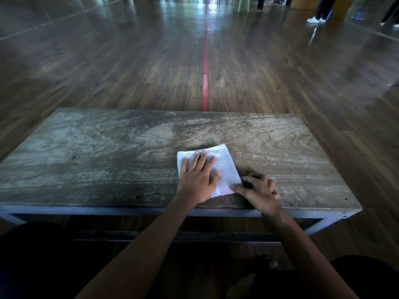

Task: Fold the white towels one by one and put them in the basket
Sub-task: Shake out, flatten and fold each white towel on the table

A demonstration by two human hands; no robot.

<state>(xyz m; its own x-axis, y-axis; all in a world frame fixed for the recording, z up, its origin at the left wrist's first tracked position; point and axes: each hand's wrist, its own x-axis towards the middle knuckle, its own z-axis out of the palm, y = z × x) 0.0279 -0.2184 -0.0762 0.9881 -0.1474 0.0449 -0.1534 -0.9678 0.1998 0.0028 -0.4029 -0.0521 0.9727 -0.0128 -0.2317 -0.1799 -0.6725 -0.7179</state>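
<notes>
A small white towel (224, 167), folded into a rough rectangle, lies on the worn wooden table (108, 152) near its front edge, right of centre. My left hand (198, 180) lies flat on the towel's left half, fingers straight and spread, pressing it down. My right hand (257, 190) sits at the towel's near right corner with its fingers curled; the thumb and fingertips touch that corner. No basket is in view.
The table has a blue metal frame (323, 214) and a long bare left half. Beyond it stretches a wooden floor with a red tape line (205, 67). A person's legs and white shoes (315, 19) stand far back right. My dark-clad knees show below.
</notes>
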